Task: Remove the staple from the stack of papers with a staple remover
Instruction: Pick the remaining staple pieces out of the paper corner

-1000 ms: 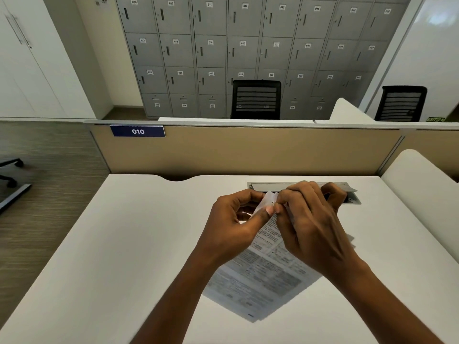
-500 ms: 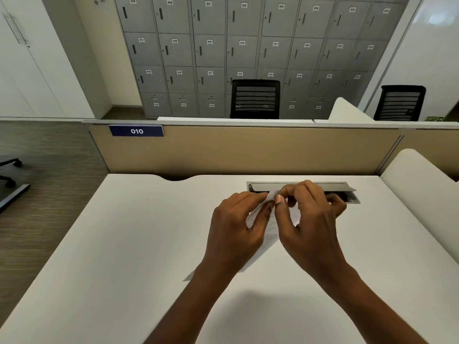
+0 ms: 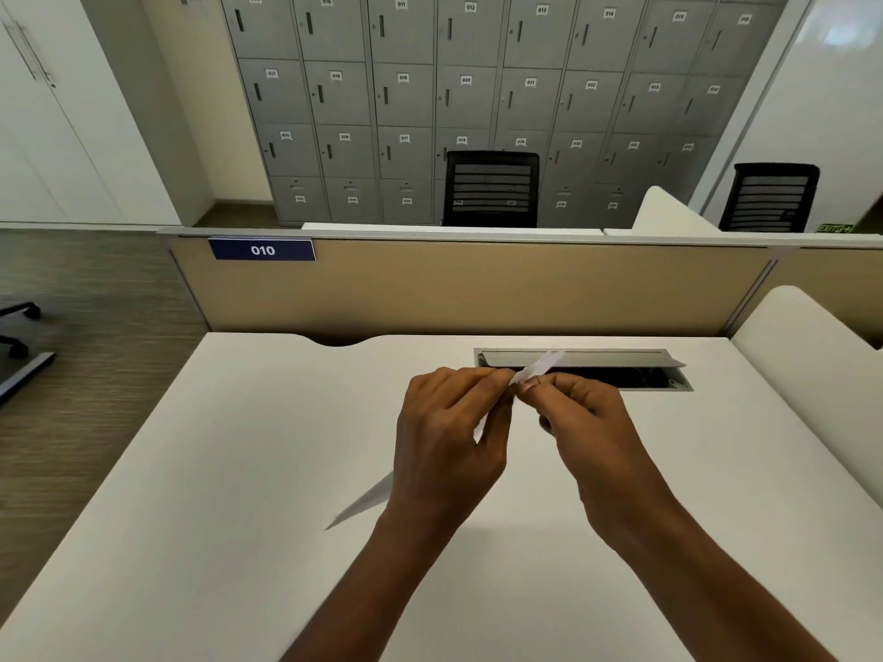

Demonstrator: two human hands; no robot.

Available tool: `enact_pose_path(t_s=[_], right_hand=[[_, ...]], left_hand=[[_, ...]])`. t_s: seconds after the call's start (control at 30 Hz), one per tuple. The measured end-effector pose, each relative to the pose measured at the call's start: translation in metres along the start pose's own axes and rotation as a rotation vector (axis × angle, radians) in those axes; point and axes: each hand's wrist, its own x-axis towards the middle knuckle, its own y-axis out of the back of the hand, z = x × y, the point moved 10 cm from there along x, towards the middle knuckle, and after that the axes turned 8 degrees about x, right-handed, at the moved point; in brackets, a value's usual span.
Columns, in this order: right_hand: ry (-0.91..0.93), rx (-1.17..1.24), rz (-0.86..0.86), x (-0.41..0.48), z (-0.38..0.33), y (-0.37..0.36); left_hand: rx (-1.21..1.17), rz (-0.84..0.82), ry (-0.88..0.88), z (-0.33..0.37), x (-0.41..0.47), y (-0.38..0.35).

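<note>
The stack of papers (image 3: pixel 539 365) is held up off the white desk (image 3: pixel 248 461), turned almost edge-on to me. Its top corner pokes out above my fingers and its lower corner (image 3: pixel 364 504) shows left of my left wrist. My left hand (image 3: pixel 449 437) grips the sheets from the left, thumb against them. My right hand (image 3: pixel 585 422) pinches the top corner between thumb and forefinger, touching my left fingertips. A dark shape (image 3: pixel 544 424) sits under my right fingers; I cannot tell whether it is the staple remover. The staple is hidden.
An open cable slot with a grey flap (image 3: pixel 583 359) lies in the desk just behind my hands. A beige partition (image 3: pixel 478 289) with a "010" plate closes the back. A white side panel (image 3: pixel 807 355) rises at the right. Lockers and two black chairs stand beyond.
The papers have swung from lying printed-side up to nearly edge-on. Both hands have lifted slightly and stay together at the top corner.
</note>
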Motion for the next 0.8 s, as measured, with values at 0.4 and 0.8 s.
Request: enact_pose_path(t_s=[0.4,0.8], right_hand=[[0.559,-0.392,-0.043,-0.009,-0.052,-0.015],[0.773,-0.705,-0.184,-0.015,-0.045,-0.07]], left_hand=[[-0.312,-0.092,0.324,-0.046,-0.003,0.001],[-0.593,-0.172,0.578,-0.104,-0.03,0.008]])
